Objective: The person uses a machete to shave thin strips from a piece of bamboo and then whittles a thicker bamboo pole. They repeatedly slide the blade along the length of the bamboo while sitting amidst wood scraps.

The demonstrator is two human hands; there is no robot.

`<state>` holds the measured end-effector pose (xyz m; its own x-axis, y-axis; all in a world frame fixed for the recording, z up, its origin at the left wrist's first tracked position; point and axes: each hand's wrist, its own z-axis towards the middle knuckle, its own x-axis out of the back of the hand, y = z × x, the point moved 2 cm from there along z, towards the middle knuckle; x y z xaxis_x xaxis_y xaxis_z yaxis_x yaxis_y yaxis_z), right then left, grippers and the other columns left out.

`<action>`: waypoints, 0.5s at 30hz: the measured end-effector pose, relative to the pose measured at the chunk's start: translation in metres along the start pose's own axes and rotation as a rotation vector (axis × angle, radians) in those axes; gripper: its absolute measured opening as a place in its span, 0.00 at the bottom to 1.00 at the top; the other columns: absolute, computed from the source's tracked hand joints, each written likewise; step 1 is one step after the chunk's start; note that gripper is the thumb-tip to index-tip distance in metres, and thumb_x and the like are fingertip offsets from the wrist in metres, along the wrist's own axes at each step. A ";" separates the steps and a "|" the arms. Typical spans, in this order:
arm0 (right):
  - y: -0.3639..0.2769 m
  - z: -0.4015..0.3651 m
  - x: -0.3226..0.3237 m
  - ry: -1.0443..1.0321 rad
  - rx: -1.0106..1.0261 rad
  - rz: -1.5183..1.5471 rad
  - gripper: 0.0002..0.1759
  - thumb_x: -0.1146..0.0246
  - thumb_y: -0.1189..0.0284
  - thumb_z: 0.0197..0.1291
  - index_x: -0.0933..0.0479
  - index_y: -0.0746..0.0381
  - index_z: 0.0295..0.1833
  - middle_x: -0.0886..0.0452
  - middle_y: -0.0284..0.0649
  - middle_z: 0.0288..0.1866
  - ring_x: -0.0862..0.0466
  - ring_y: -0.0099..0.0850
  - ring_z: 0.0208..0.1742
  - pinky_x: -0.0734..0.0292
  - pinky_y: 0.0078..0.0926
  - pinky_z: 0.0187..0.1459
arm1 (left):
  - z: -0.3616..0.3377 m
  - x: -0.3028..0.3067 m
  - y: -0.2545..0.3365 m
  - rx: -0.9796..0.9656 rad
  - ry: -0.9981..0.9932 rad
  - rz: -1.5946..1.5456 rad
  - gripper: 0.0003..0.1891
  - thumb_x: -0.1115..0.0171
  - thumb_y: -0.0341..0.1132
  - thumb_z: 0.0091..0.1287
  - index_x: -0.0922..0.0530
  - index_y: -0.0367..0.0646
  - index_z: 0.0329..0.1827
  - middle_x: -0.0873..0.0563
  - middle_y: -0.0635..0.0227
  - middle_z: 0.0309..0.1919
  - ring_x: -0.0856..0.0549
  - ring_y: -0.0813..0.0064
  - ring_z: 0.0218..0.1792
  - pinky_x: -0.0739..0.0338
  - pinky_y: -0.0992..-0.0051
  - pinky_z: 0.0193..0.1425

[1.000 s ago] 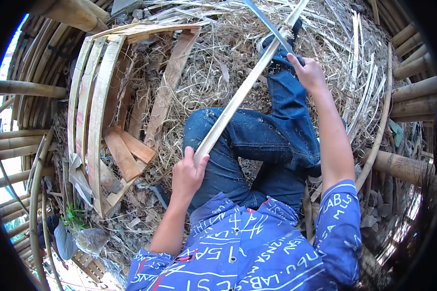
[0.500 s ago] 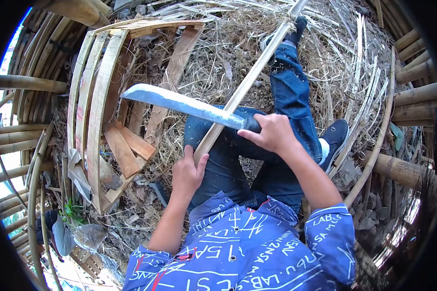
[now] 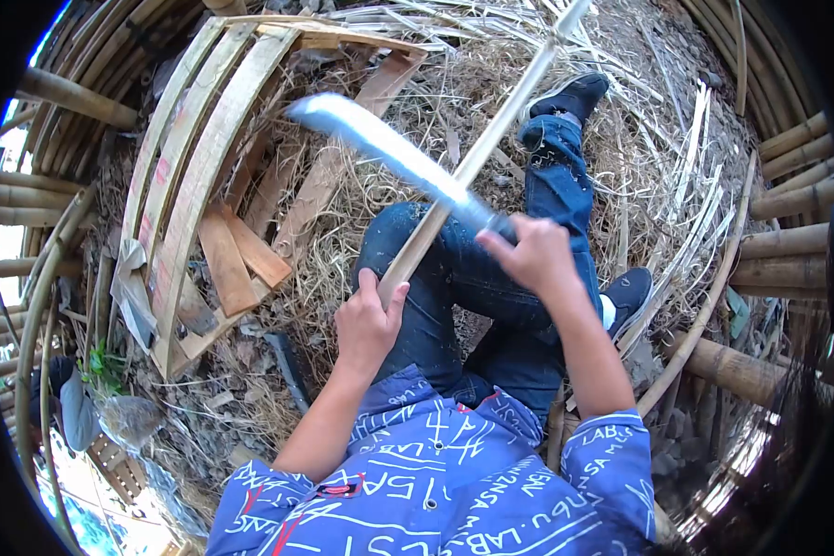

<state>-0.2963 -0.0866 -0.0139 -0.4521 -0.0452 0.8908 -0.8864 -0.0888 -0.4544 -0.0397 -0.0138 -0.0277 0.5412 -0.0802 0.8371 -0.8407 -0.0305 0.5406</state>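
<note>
A long pale bamboo strip (image 3: 482, 148) slants from my lap up to the top right, past my outstretched foot. Its near end is gripped by my left hand (image 3: 369, 320), with the thumb on one side and the fingers on the other. My right hand (image 3: 537, 255) is wrapped round the dark handle of a large machete (image 3: 389, 144). The blade, slightly blurred, crosses over the strip above my knee and points to the upper left. Whether its edge touches the strip I cannot tell.
A wooden slatted crate (image 3: 181, 167) lies at the left, with loose boards (image 3: 227, 259) in it. A dark blade-like tool (image 3: 289, 371) rests near my left forearm. Shavings (image 3: 658, 176) and thin strips cover the ground. Bamboo poles (image 3: 732, 371) stand at both sides.
The machete has tilted, its tip now further right and higher in view. My right hand is slightly further right. My left hand still grips the strip's near end. The whole view has shifted a little.
</note>
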 end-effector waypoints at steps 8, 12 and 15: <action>-0.029 0.010 -0.009 -0.227 0.233 -0.208 0.38 0.37 0.32 0.52 0.24 0.61 0.23 0.20 0.49 0.19 0.16 0.49 0.25 0.24 0.45 0.28 | 0.006 0.003 -0.001 0.055 0.040 -0.047 0.24 0.44 0.53 0.74 0.29 0.35 0.47 0.18 0.46 0.19 0.15 0.43 0.24 0.22 0.51 0.25; -0.028 0.013 -0.008 -0.214 0.287 -0.238 0.38 0.37 0.32 0.52 0.24 0.60 0.24 0.20 0.48 0.19 0.17 0.48 0.25 0.25 0.44 0.28 | 0.008 0.003 -0.003 0.030 0.036 -0.045 0.25 0.45 0.54 0.74 0.28 0.35 0.50 0.18 0.48 0.18 0.15 0.45 0.22 0.22 0.52 0.25; -0.027 0.010 -0.013 -0.186 0.299 -0.226 0.37 0.36 0.33 0.51 0.24 0.60 0.24 0.20 0.48 0.19 0.16 0.48 0.25 0.25 0.44 0.28 | 0.007 0.003 -0.004 0.034 0.017 -0.032 0.25 0.45 0.54 0.74 0.28 0.35 0.50 0.18 0.49 0.18 0.15 0.47 0.22 0.22 0.53 0.24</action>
<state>-0.2657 -0.0936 -0.0130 -0.1998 -0.1680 0.9653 -0.8808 -0.4009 -0.2521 -0.0349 -0.0210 -0.0274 0.5675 -0.0622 0.8211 -0.8232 -0.0671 0.5638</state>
